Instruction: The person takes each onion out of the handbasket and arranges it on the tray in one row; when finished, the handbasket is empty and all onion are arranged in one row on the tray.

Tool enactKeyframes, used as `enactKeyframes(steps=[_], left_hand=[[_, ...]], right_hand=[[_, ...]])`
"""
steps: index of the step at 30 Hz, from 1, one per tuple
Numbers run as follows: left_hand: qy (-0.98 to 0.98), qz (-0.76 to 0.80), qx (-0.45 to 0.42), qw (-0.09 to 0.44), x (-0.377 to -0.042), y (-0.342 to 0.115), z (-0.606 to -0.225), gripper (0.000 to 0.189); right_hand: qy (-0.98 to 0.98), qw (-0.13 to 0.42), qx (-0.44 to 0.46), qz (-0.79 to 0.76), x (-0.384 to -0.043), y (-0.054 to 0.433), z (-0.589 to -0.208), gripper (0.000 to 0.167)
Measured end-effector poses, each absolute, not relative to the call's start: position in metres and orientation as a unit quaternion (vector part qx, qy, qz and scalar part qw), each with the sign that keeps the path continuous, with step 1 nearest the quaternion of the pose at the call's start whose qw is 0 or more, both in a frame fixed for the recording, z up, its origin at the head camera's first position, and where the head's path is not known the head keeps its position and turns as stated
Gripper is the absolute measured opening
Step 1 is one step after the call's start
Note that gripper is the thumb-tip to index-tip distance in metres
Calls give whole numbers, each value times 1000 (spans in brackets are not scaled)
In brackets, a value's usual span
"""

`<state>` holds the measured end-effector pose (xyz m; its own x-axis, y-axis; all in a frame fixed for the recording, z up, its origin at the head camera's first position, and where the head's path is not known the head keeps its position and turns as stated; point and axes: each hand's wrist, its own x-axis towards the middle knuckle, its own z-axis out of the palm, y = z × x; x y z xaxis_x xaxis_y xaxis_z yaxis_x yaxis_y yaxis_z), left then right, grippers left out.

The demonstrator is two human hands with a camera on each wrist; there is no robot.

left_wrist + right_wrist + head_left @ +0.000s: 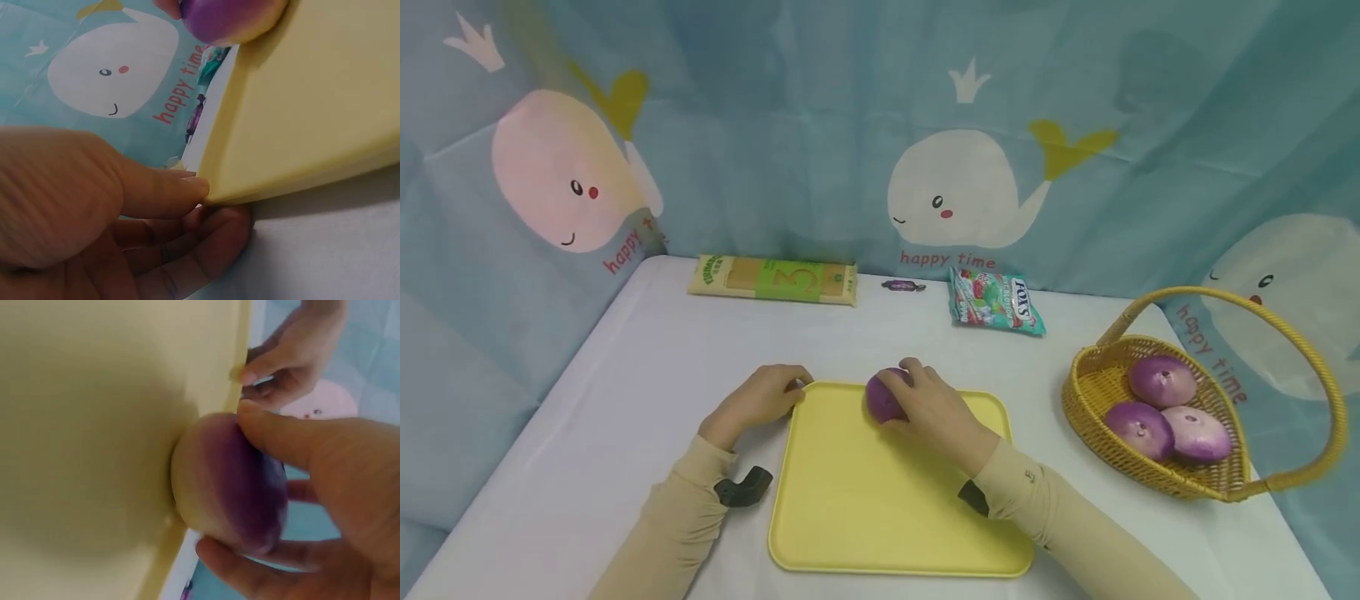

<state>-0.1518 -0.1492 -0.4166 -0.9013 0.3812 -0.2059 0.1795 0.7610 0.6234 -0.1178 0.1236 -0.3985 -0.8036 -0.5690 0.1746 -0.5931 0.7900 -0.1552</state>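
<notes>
My right hand (pixel 940 412) grips a purple-and-white turnip (pixel 883 396) over the far edge of a yellow tray (pixel 880 500). In the right wrist view, the thumb and fingers curl round the purple side of the turnip (pixel 228 484), and its pale side faces the tray, right at the surface. My left hand (pixel 766 396) pinches the tray's far left corner. Seen from the left wrist, the thumb lies on the rim of the tray (pixel 312 94) while the curled fingers sit beneath it.
A wicker basket (pixel 1075 392) with a tall handle stands on the right, holding three turnips (pixel 1162 381). Along the back of the white table lie a noodle packet (pixel 772 279), a small purple wrapped candy (pixel 903 285) and a teal FOX'S bag (pixel 996 301). A whale-print curtain (pixel 820 125) hangs behind.
</notes>
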Motion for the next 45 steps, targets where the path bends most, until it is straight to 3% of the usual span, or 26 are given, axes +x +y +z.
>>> enactKeyframes(steps=[6, 19, 34, 40, 45], left_hand=[[906, 345, 159, 188, -150, -153, -420, 28], [873, 404, 180, 208, -152, -153, -432, 28], [880, 393, 180, 195, -151, -152, -436, 32], [876, 402, 183, 196, -151, -151, -437, 29], [876, 394, 194, 200, -157, -150, -428, 28]], right_hand=[[-926, 16, 357, 122, -115, 106, -395, 67], [-912, -19, 404, 71, -124, 68, -392, 74], [-905, -65, 407, 104, -127, 64, -397, 77], [-927, -74, 346, 127, -124, 97, -380, 77], [-959, 15, 243, 144, -109, 182, -361, 63]])
